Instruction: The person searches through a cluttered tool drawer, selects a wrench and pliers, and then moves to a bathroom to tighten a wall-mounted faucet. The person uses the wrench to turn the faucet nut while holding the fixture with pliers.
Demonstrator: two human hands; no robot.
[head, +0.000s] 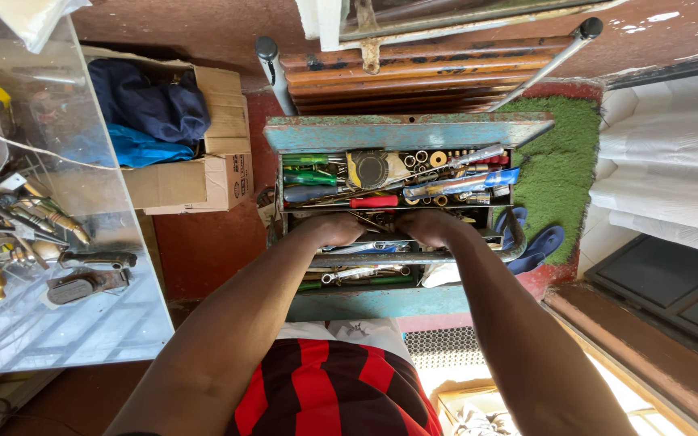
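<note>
Reaching down into a worn blue metal cantilever toolbox [407, 133], both hands sit side by side at its middle. Left hand [334, 229] and right hand [431, 226] lie close together, fingers pointing away from the body and curled down into the box; whether they grip anything cannot be told, the fingertips are hidden. The toolbox long axis runs left to right, square across the forearms, directly ahead of both hands, neither clearly nearer. Upper tray, just beyond the knuckles: a red-handled screwdriver [374, 202], green-handled screwdrivers [307, 169], a blue-handled tool [464, 185]. To the left, well apart: an open cardboard box with dark blue cloth [178, 137] and a glass-topped desk [82, 331] carrying assorted metal hardware.
</note>
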